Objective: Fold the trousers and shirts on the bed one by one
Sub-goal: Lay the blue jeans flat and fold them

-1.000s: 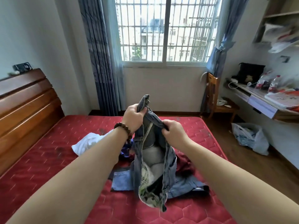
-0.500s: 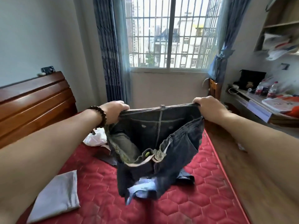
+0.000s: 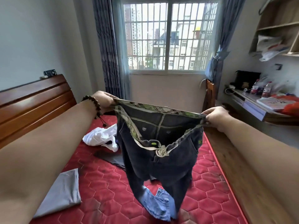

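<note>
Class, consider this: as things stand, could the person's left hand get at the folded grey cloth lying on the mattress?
Probably not at once: the left hand grips the jeans waistband, held up together with the right hand. Nothing lies on the grey cloth, so once freed it likely could.

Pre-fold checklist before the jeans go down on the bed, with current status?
1. Left hand grip on waistband: ok.
2. Right hand grip on waistband: ok.
3. Jeans waistband stretched flat between hands: ok.
4. Legs hanging straight: not ok, lower ends bunched and turned out.
5. Fly closed: not ok, front gapes open.
6. Landing spot on mattress: cannot tell, jeans hide it; white shirt and grey folded garment lie left.
</note>
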`<state>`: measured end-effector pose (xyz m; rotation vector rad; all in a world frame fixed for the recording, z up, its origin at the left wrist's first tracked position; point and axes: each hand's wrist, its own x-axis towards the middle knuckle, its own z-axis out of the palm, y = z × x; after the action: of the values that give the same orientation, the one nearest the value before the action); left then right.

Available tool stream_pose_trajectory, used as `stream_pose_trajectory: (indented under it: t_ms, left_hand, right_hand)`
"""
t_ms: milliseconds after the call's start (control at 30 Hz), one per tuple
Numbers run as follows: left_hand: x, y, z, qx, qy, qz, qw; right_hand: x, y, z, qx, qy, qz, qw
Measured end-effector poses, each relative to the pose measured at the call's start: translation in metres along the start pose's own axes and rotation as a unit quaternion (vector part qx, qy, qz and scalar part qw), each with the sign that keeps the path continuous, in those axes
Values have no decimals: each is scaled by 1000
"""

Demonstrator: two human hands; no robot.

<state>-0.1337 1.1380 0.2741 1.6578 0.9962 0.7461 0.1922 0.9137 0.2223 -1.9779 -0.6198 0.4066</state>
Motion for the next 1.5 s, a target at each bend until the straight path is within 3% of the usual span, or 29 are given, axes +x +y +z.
stream_pose_trajectory:
  t_ms: [67, 100, 233, 333, 467, 567, 700, 800, 867, 933, 1033, 1100, 1200, 1267, 1333, 1367, 1433, 1500]
  left_hand:
    - [-6, 2, -3, -94, -19, 12, 995]
    - [-8, 3, -5, -90, -4, 35, 995]
    - [-11, 0, -20, -15, 41, 192, 980]
    - [-10, 4, -39, 32, 51, 270, 961]
    - [-10, 12, -62, 250, 6, 340, 907]
    - [-11, 6, -78, 344, -5, 382, 858]
    - [-12, 0, -102, 470, -65, 398, 785]
    - [-9, -1, -109, 464, -19, 434, 772]
    - [-10, 3, -107, 446, 30, 469, 762]
    - [-13, 7, -106, 458, 85, 472, 749]
    - [-16, 12, -115, 471, 154, 440, 749]
    - [-21, 15, -121, 467, 120, 410, 774]
    - [-27, 24, -134, 405, 61, 380, 829]
    - [-31, 33, -141, 304, 95, 389, 864]
    - [-35, 35, -137, 140, 148, 391, 898]
    - [-36, 30, -130, 100, 165, 372, 908]
    - [-34, 15, -117, 190, 148, 321, 916]
    - [-28, -3, -117, 308, 102, 303, 896]
  right_hand:
    - [-6, 11, 8, 104, 10, 20, 994]
    - [-7, 14, 11, 126, 17, 5, 992]
    - [-6, 9, 4, 39, 48, -184, 981]
    - [-7, -16, -15, -35, 3, -304, 952]
    - [-10, -48, -33, -179, -48, -435, 881]
    - [-18, -60, -40, -241, -73, -483, 839]
    - [-26, -62, -50, -386, -20, -544, 745]
    - [-29, -48, -51, -514, -34, -529, 675]
    - [-28, -37, -46, -571, -46, -501, 649]
    - [-27, -32, -38, -525, -37, -502, 686]
    - [-32, -33, -28, -371, -15, -468, 802]
    - [-32, -33, -21, -293, 9, -433, 852]
    - [-31, -47, -16, -173, 48, -397, 900]
    - [-38, -67, -17, -13, 85, -381, 920]
    - [-45, -81, -11, 142, 142, -363, 910]
    - [-47, -83, -3, 166, 165, -350, 907]
    - [-48, -80, 13, 84, 184, -323, 924]
    - [-49, -74, 18, -12, 172, -304, 937]
